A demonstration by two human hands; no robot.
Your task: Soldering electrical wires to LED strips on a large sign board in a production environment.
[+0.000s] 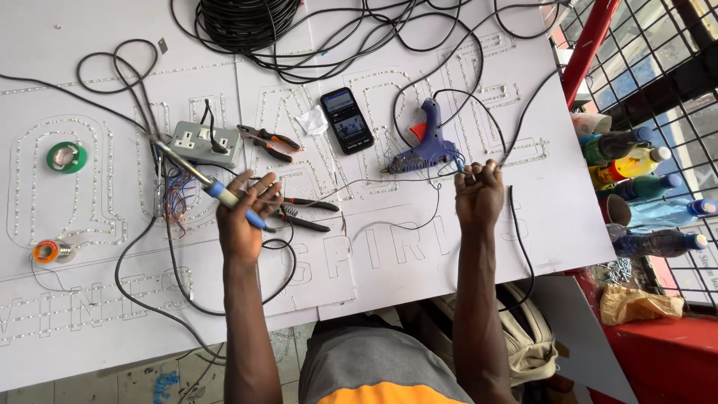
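Now the left hand (pixel 243 217) is closed around a soldering iron (pixel 202 179) with a blue handle, gripping it low on the handle so the metal tip points up and to the left, towards a grey socket box (pixel 197 142). The right hand (pixel 479 193) has its fingertips pressed together, pinching a thin black wire (pixel 389 179) that runs left across the white sign board (pixel 90 97) towards the left hand. Just above the right hand lies a blue glue gun (pixel 430 138), and a phone (pixel 346 120) rests left of it. Pliers with red handles (pixel 268 142) lie beside the socket box, and more hand tools (pixel 303 212) sit just right of the left hand. A green roll of tape (pixel 66 157) lies far left, with a coil of black cable (pixel 247 19) at the top edge. Coloured bottles (pixel 636 161) stand off the board's right side.
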